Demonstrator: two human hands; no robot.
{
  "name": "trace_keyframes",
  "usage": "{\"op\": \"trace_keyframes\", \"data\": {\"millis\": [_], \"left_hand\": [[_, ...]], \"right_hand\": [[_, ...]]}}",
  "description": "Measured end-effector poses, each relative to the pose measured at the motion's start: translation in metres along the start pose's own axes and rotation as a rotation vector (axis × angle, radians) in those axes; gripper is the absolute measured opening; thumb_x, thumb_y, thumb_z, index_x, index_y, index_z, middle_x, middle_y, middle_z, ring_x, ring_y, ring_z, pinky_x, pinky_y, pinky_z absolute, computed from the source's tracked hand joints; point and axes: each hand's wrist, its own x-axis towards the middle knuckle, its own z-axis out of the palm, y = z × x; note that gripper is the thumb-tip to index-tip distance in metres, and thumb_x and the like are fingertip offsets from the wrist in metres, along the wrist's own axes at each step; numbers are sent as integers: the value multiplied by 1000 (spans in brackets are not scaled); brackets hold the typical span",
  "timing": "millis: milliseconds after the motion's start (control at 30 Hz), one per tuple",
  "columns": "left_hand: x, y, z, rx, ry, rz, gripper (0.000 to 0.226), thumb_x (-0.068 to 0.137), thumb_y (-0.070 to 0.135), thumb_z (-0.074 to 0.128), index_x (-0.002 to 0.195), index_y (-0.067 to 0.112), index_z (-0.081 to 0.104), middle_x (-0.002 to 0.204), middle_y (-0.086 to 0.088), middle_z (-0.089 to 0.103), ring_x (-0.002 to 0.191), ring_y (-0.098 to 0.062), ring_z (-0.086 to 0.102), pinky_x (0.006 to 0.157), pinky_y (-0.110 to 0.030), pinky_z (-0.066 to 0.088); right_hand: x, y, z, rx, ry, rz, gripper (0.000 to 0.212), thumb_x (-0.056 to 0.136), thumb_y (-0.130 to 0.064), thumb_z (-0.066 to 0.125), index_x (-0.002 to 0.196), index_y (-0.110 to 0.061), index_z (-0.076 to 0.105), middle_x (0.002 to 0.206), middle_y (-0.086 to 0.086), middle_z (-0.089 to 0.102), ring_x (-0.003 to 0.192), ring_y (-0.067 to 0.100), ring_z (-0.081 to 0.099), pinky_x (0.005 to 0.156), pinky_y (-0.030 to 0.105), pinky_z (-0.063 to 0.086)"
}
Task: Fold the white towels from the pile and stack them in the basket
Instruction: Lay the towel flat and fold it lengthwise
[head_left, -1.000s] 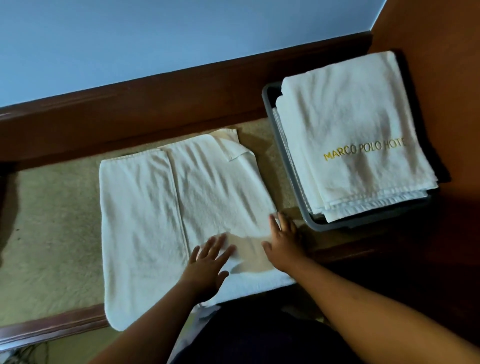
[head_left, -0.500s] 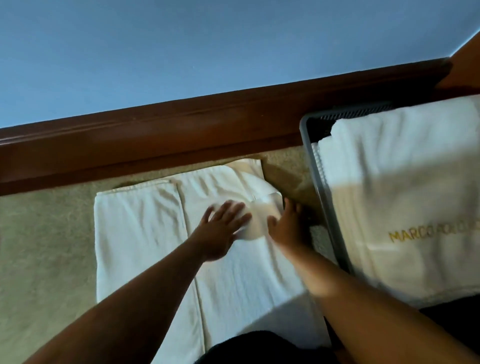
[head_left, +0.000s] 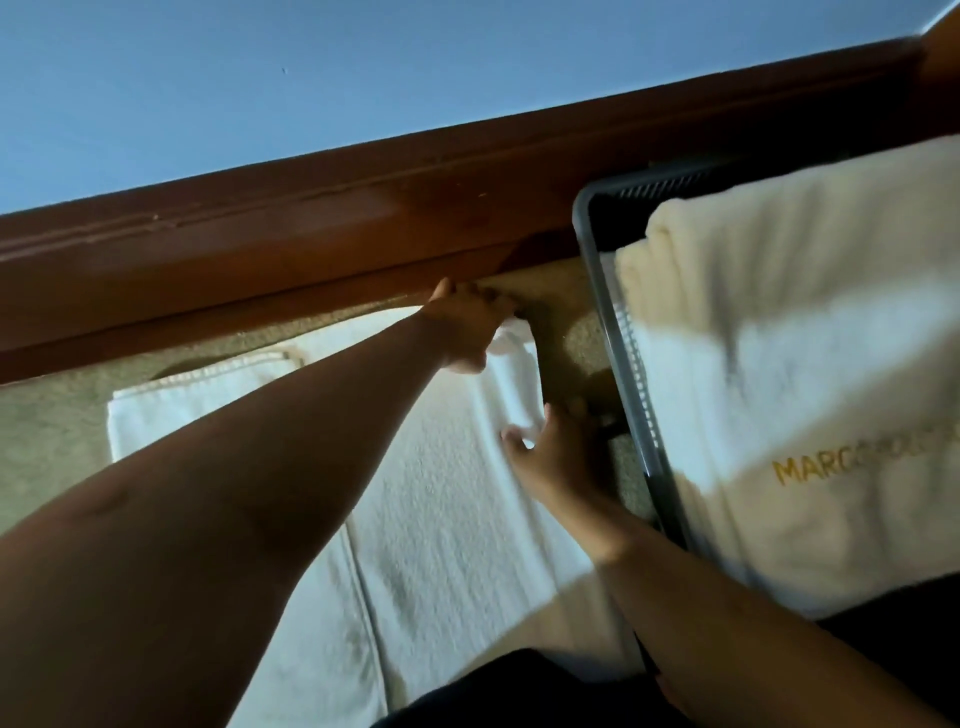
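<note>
A white towel (head_left: 447, 499), partly folded, lies flat on the beige carpet in front of me. My left hand (head_left: 467, 327) reaches to its far right corner by the wooden board and grips the cloth there. My right hand (head_left: 556, 452) holds the towel's right edge, fingers curled round it, close to the basket. The grey basket (head_left: 597, 291) stands at the right, filled with folded white towels (head_left: 789, 395); the top one bears gold letters.
A dark brown wooden board (head_left: 311, 234) runs along the far side under a blue wall (head_left: 363, 78). Beige carpet (head_left: 47, 431) shows left of the towel and in the narrow gap beside the basket.
Both hands moved away from me along the towel, from its near edge to its far right corner and right edge. The view has shifted closer and rightward.
</note>
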Motion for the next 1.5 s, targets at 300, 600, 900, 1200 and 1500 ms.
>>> {"op": "trace_keyframes", "data": {"millis": [300,600,900,1200,1500], "left_hand": [[-71,40,-43,201,-25,-25,26,99,12,56,124,5,60,131,-14,60,121,-31,58,104,-39,47],[-171,11,-10,324,356,5,31,95,13,53,122,6,67,126,-22,61,116,-40,59,103,-46,37],[-274,-63,37,346,406,-230,19,84,4,63,99,9,73,104,-24,59,92,-44,60,90,-48,42],[-352,-143,143,-59,162,-617,60,98,20,55,154,24,35,164,-18,15,148,-44,18,118,-57,21],[-413,-18,246,-1028,426,-859,61,92,40,69,134,2,46,122,-22,62,112,-39,61,89,-42,48]], "right_hand": [[-92,74,19,235,-231,131,63,92,-34,67,142,-2,46,141,18,51,133,32,48,109,34,37],[-199,106,39,146,-200,15,59,92,-40,57,138,-4,51,131,17,62,121,34,58,97,36,44],[-292,-14,86,70,-313,-384,26,97,-37,53,105,-16,40,98,11,66,90,36,64,63,32,36],[-345,-118,190,271,-617,-520,57,97,-17,48,151,-21,31,120,2,62,109,24,61,95,36,48],[-347,-51,192,194,-578,-466,34,96,-15,52,128,-25,55,95,-16,57,93,9,60,91,28,49]]}}
